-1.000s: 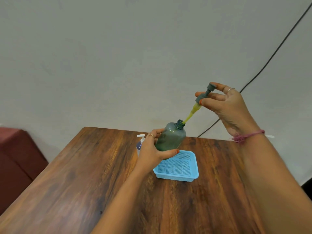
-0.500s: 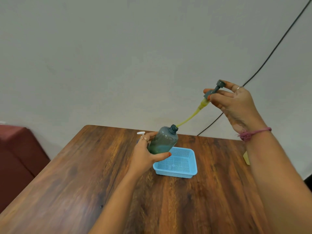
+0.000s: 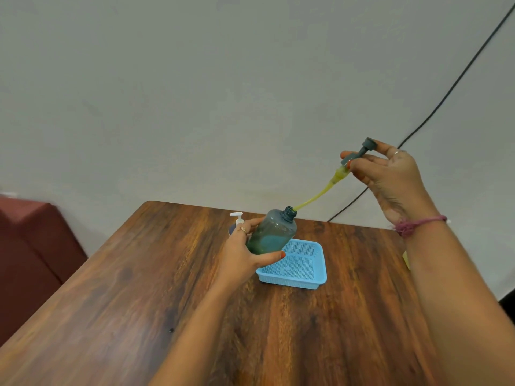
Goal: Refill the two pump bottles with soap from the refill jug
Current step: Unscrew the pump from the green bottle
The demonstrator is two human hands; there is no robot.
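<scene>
My left hand (image 3: 242, 253) grips a dark grey-green pump bottle (image 3: 271, 232), tilted to the right above the table. My right hand (image 3: 390, 174) pinches the bottle's grey pump head (image 3: 359, 151), raised up and to the right. The pump's dip tube (image 3: 320, 192), coated in yellow soap, runs from the head down to the bottle's open neck, its lower end still inside. A second bottle with a white pump (image 3: 237, 218) stands behind my left hand, mostly hidden. No refill jug is in view.
A light blue mesh basket (image 3: 301, 277) sits on the wooden table (image 3: 139, 302) just right of my left hand. A black cable (image 3: 446, 93) runs down the wall at the right. A dark red seat (image 3: 30, 246) stands at the left.
My right hand has drawn the pump head farther up and to the right, pulling most of the soapy tube out. My left hand has lowered the bottle and tilted it more.
</scene>
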